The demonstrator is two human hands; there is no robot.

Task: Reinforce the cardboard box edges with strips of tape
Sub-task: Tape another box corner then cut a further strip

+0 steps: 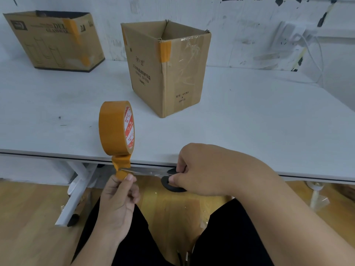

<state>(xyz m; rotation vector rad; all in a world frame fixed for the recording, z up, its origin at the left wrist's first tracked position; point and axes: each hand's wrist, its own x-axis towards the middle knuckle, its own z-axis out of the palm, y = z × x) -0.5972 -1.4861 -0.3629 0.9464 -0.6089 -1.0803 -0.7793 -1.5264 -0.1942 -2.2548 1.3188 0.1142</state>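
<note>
An open cardboard box (pixel 167 73) stands upright on the white table (pixel 249 121), with a short orange tape strip (pixel 164 51) over the top of its near corner edge. My left hand (pixel 119 204) pinches the pulled-out end of an orange tape roll (pixel 115 129), which stands above it at the table's front edge. My right hand (pixel 207 169) grips black-handled scissors (pixel 151 172). Their blades lie across the tape strip just below the roll.
A second cardboard box (pixel 55 41) with orange tape on its edge sits at the back left, against the wall. A white cable (pixel 315 60) hangs at the back right. Below the table are its white leg (pixel 76 189), the wooden floor and my lap in black trousers.
</note>
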